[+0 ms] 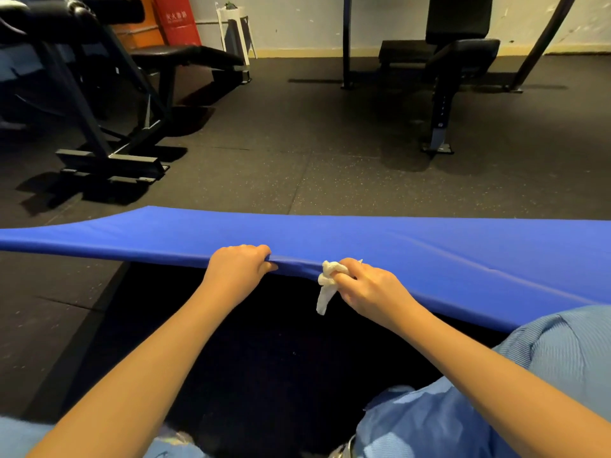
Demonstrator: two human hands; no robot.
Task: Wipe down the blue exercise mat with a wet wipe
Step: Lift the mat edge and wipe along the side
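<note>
The blue mat runs across the middle of the frame from the left edge to the right edge, its near edge lifted off the dark floor so that a black shadowed gap opens beneath it at lower centre. The left hand is closed over that near edge at centre frame, fingers curled on top and thumb underneath. Just to its right, the right hand pinches the same edge while gripping a crumpled white wipe, whose loose tail hangs down below the mat's rim. The two hands sit near each other but apart, with a short stretch of bare edge between them. The mat's far edge lies straight against open floor, and its left end tapers to a thin line at the frame's left side. Beyond it the floor is open through the centre of the frame. A black bench frame stands at upper left, well apart from the mat, and a second bench stands at upper right against the pale wall. Light blue clothing fills the lower right corner, overlapping the mat's near edge there.
</note>
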